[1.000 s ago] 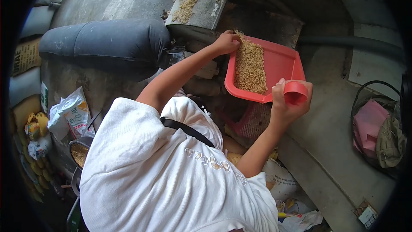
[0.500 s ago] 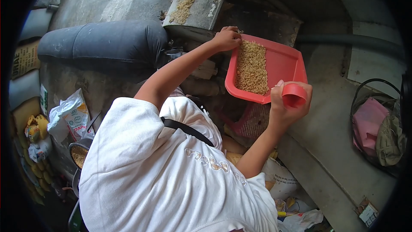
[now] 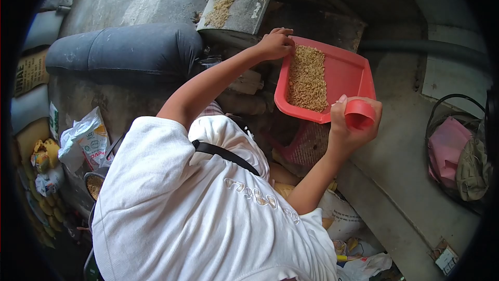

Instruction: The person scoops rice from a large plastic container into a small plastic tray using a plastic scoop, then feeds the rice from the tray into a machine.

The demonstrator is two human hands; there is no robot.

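Two hands (image 3: pixel 275 44) (image 3: pixel 349 125) on grain-filled red dustpan (image 3: pixel 349 73)

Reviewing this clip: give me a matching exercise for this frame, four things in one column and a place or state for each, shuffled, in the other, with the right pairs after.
Things:
1. red dustpan
2. left hand
3. right hand
4. grain

Places or states:
A. wrapped around the dustpan's round handle
B. heaped along the left side of the pan
C. resting at the pan's upper left corner, on the grain's edge
D. held tilted above the grey floor

Pairs: 1-D, 2-C, 3-A, 4-B
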